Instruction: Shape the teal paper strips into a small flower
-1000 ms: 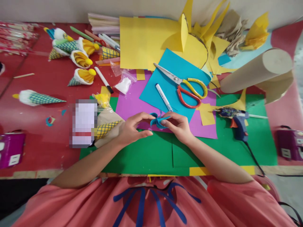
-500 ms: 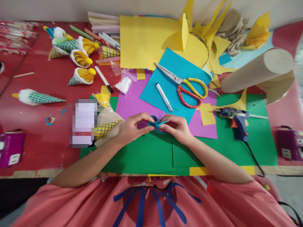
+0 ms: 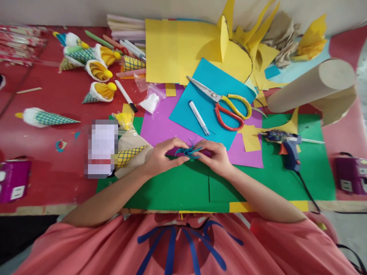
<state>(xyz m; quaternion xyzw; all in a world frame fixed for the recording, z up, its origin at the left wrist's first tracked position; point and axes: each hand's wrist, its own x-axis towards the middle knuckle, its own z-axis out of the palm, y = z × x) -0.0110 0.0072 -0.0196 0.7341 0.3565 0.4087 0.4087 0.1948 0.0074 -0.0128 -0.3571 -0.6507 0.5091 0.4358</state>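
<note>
A small looped piece of blue paper (image 3: 188, 151) sits between both hands, over the edge where the purple sheet (image 3: 156, 126) meets the green sheet (image 3: 183, 187). My left hand (image 3: 160, 157) pinches its left side with thumb and forefinger. My right hand (image 3: 215, 156) pinches its right side, fingers curled. Thin blue strips stick up from the piece. A blue sheet (image 3: 209, 103) lies just beyond, with a white marker (image 3: 198, 117) and yellow-and-red scissors (image 3: 226, 104) on it.
A blue glue gun (image 3: 285, 147) lies at right on the green sheet, its cord running to the table edge. A cardboard tube (image 3: 312, 86) is at far right. Yellow paper (image 3: 177, 49) and scraps fill the back. Finished paper cones (image 3: 97, 72) lie at left.
My hands have drawn closer together and pressed the blue loops flatter and lower. My left fingers, apart a second ago, now pinch the piece.
</note>
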